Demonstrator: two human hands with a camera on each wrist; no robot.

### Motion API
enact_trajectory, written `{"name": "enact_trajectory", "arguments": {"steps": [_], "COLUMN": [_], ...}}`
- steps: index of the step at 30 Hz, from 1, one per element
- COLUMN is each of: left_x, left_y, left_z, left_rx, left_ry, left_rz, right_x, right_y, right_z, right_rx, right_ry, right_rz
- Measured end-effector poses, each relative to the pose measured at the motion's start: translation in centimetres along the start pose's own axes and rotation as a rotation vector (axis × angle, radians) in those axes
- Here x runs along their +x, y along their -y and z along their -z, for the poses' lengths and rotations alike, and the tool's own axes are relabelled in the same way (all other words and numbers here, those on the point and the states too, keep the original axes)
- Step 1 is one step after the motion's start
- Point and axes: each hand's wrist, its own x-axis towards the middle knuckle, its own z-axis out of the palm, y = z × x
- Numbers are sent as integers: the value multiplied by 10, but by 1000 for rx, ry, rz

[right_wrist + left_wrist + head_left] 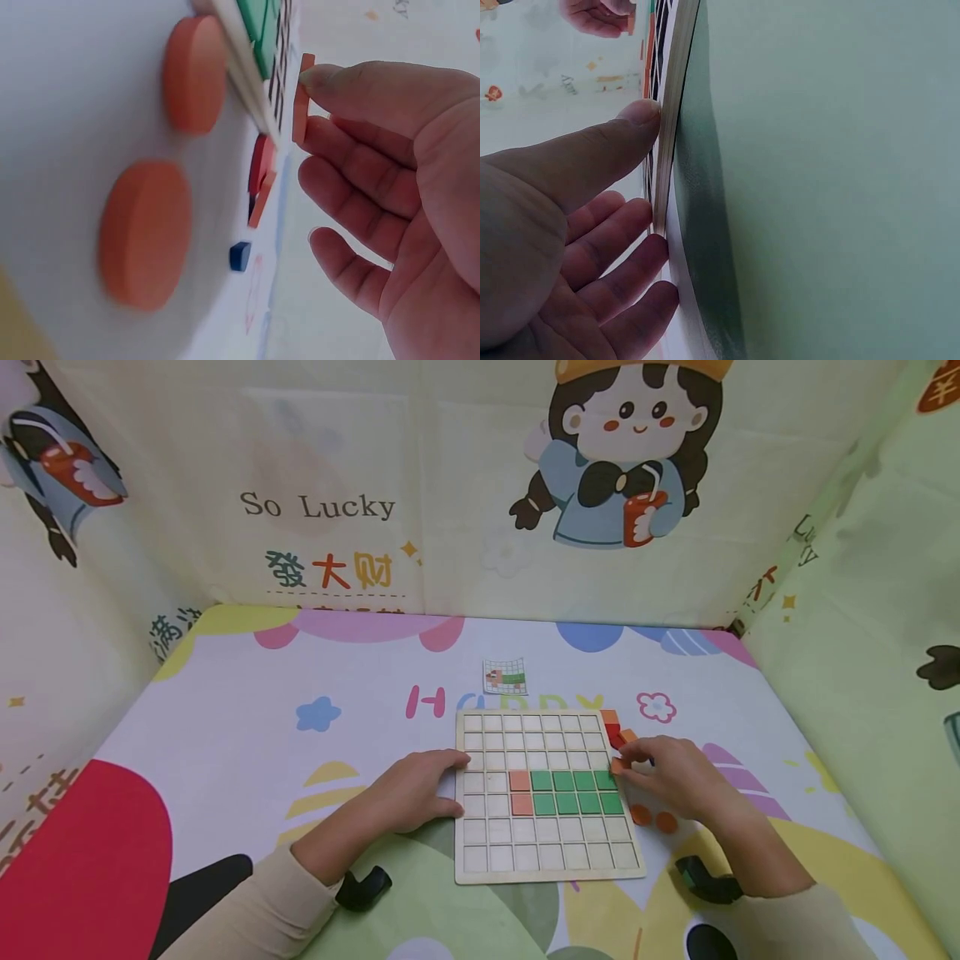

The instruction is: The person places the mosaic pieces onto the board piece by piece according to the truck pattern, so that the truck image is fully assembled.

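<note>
Left hand (412,789): fingers extended, touching left edge of pale wooden grid board (551,877), flat on patterned table (225,718). Right hand (678,772): thumb and fingers pinch thin orange tile (301,109) by board's right edge. Green square tiles (565,803), pink square tiles (521,804) seated mid-board. Orange round discs (666,822) near right edge.
</note>
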Motion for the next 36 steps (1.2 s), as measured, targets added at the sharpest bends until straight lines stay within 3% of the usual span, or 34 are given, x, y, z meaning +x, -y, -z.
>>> {"name": "enact_trajectory", "arguments": {"steps": [9,16,27,36], "left_x": [-1,-1,-1,-1], "left_y": [0,0,1,2], "left_z": [-1,-1,0,0], "left_rx": [-8,-10,-11,-10], "left_ry": [-4,-1,3,13], "left_rz": [9,8,-2,-2], "right_x": [6,14,28,38], "right_y": [13,25,40,59], "right_z": [3,2,-7,-16], "right_rx": [-6,13,-17,-47], "right_ry": [-52,-21,-39,-16], "right_rz": [95,112,246,281]}}
